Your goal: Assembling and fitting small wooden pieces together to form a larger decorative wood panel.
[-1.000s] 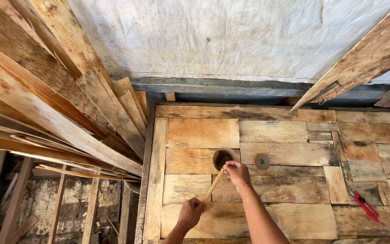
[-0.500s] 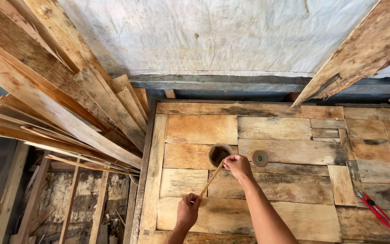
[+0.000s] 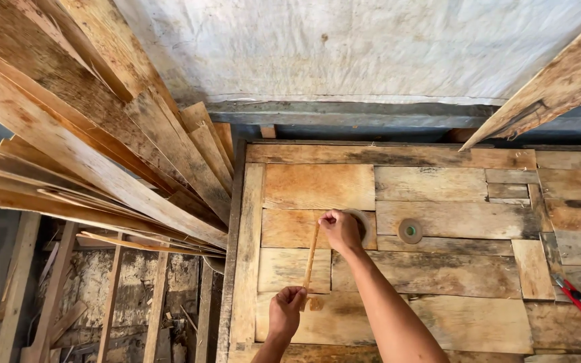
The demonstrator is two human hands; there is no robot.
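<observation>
Looked about midway through checking that hole, judging by the layout. Patchwork plank floor (image 3: pixel 438 269) already laid and tight, round hole (image 3: pixel 361 225) already cut through it, small round disc with a green centre (image 3: pixel 409 230) sitting on the boards just right of the hole. Thin wooden stick (image 3: pixel 311 257) stretched between both hands: right hand (image 3: pixel 339 230) clenched around the far end right at the hole's left edge, covering most of the opening, left hand (image 3: pixel 287 312) clenched on the near end, lower down on the planks. Couldn't tell whether the stick was a rule or just a strip. Nothing fitted into the hole yet, so that part looked left to do.

Red-handled pliers (image 3: pixel 579 300) lying untouched well off to the right. Loose boards (image 3: pixel 102 154) leaning in a heap on the left.

Compared with a second ago: same two-handed grip on the stick, but right hand further over the hole, hiding more of it, and view tilted down and left a bit.
</observation>
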